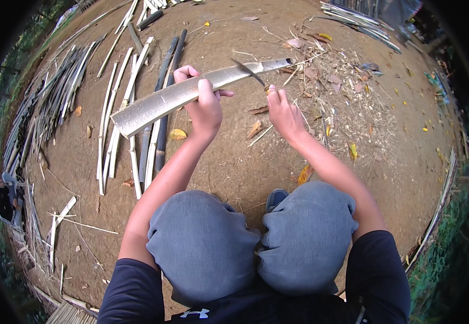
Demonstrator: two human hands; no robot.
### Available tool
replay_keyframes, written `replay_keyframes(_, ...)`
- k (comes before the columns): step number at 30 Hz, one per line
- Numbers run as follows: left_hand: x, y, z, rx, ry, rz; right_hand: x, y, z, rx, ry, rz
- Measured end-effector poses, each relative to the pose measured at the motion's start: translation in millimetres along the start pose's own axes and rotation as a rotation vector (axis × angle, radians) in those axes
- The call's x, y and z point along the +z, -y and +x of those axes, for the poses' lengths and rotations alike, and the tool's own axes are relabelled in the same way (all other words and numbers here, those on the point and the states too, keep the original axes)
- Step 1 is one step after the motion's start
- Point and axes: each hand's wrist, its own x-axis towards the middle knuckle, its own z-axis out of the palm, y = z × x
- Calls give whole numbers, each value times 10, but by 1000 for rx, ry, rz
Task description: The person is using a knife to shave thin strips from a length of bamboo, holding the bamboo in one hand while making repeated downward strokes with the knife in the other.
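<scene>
My left hand (206, 112) grips a split length of bamboo (151, 109) near its middle, thumb on the pale inner face and fingers around the far edge. The piece slants from a wide end at the left to a narrow end with a dark hollow tip at the right. In my right hand (287, 115) is a knife with a dark, narrow blade (252, 73); the fingers hide most of its handle. The blade crosses the bamboo toward its narrow end. Whether the edge touches it, I cannot tell.
Pale split bamboo strips (107, 127) and dark poles (162, 128) lie on the dirt at left. A pile of strips (72, 86) lies farther left. Shavings and dry leaves (334, 81) cover the ground at right. Another person (9, 201) shows at the left rim.
</scene>
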Motion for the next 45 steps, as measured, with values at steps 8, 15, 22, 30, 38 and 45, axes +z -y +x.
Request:
replay_keyframes(8, 6, -46, -9, 14, -44, 32, 110, 32, 65, -61, -79, -38)
replay_keyframes(15, -32, -6, 23, 4, -43, 1, 54, 46, 66, 60, -39, 7)
replay_keyframes(22, -33, -6, 7, 22, -70, 51, 107, 48, 54, 136, 27, 72)
replay_keyframes(30, -31, -18, -11, 10, -81, 28, 82, 78, 94, 135, 38, 100)
replay_keyframes(38, -10, -22, -19, 17, -60, 55, 41, 122, 163, 198, -67, 113)
replay_keyframes(45, -32, -15, -15, 1, -80, 32, 55, 53, 113, 149, 13, -22)
